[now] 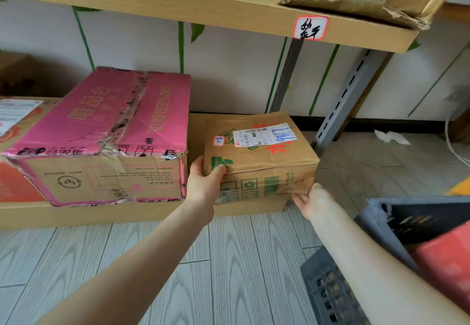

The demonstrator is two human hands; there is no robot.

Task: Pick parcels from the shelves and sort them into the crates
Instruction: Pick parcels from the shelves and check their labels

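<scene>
On the lower shelf [76, 213], a battered pink carton [106, 126] is noted. The brown cardboard parcel [259, 162] is found just beside it, at the shelf's right end. Its walls are creased and dented, so a fairly light box that is stiff but yields under pressure is judged likely, and opposite lower corners are advised as holds. It is gripped at the left front corner by the left hand [203, 185], thumb over the top edge. The lower right front corner is gripped by the right hand [310, 200], fingers curled against it. At the right, a grey crate [381, 213] is seen, with an unidentified red item [447, 256] lying in it.
</scene>
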